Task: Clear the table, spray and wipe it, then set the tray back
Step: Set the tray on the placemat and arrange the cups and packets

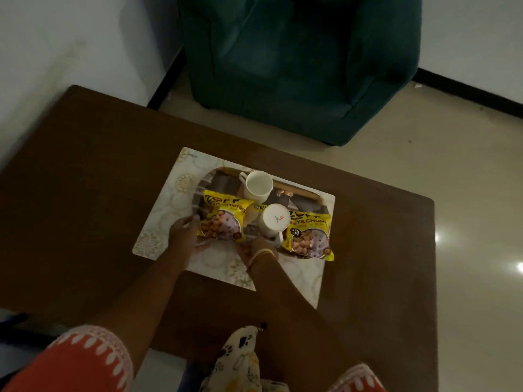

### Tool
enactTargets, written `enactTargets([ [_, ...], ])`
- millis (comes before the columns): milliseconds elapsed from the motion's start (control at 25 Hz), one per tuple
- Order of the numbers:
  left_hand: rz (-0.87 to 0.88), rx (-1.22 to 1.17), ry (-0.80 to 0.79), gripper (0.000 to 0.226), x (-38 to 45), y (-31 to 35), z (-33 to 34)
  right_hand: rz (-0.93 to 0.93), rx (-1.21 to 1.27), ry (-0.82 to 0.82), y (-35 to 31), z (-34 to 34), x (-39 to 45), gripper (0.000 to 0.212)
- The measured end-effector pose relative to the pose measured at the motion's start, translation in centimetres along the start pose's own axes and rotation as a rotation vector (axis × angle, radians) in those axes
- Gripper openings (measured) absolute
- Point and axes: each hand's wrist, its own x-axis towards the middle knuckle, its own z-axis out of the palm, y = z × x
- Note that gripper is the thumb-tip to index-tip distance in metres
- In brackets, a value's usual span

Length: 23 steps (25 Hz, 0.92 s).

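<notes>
At table centre: the tray (317,198) sits on a pale patterned placemat (158,222), which lies on the brown table (85,179).
Tray load: two yellow snack packets, one at 9 o'clock (222,219) and one at 3 o'clock (310,236), an upright white cup (259,185) at 12 o'clock, and a second white cup (274,219) at the middle, seemingly upside down.
Tray long axis: runs roughly 9 to 3 o'clock, slightly skewed, its far-right corner dropping towards 4 o'clock.
Left hand: the left hand (184,236) is at the tray's 9 o'clock rim, fingers curled on its edge beside the left packet; it appears to grip the rim.
Right hand: the right hand (256,250) is at the near rim at about 6 o'clock, fingers tucked at the edge below the middle cup; whether it has closed on the rim cannot be told in the dim light.
Key relation: both hands sit on the left half of the tray, so the 3 o'clock end with its packet is unsupported.
Likely step: lifting the loaded tray off the table to clear it.
Risk: a lift from here could tip towards 3 o'clock and topple the cups.
Nearby: a dark green armchair (297,66) stands on the floor at 12 o'clock.
</notes>
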Motion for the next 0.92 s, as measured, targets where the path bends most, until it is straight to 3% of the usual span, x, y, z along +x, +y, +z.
enactTargets([
  [200, -0.041, 0.136, -0.054, 0.035, 3.2, 3.6, -3.3, 0.064, 0.057, 0.064, 2.2, 4.9, -1.0, 0.041],
  [320, -0.010, 0.313, -0.078, 0.042, 3.6, 4.4, -4.2, 0.104, -0.125, 0.105, 2.0, 5.1, -2.4, 0.019],
  [400, 0.114, 0.562, -0.038, 0.045, 3.1, 4.9, -4.0, 0.106, -0.291, 0.139, 1.2, 5.3, -4.2, 0.020],
  [440, 0.192, 0.695, -0.023, 0.047, 2.8, 5.1, -3.9, 0.012, -0.458, 0.197, 0.8, 5.2, -5.1, 0.022],
  [560, 0.357, 0.881, -0.082, 0.050, 1.5, 6.1, -3.1, -0.545, -1.012, 0.495, -0.3, 4.7, -7.5, 0.033],
  [680, 0.383, 0.928, -0.118, 0.052, 1.1, 6.5, -1.8, -0.896, -1.183, 0.536, -2.3, 4.5, -7.5, 0.046],
  [760, 0.375, 0.991, -0.131, 0.055, 1.4, 6.2, -1.2, -0.907, -1.400, 0.500, -3.3, 4.1, -6.0, 0.069],
  [920, 0.370, 1.077, -0.119, 0.057, 2.8, 4.7, -1.7, -0.839, -1.418, 0.383, -3.0, 3.4, -2.7, 0.071],
])
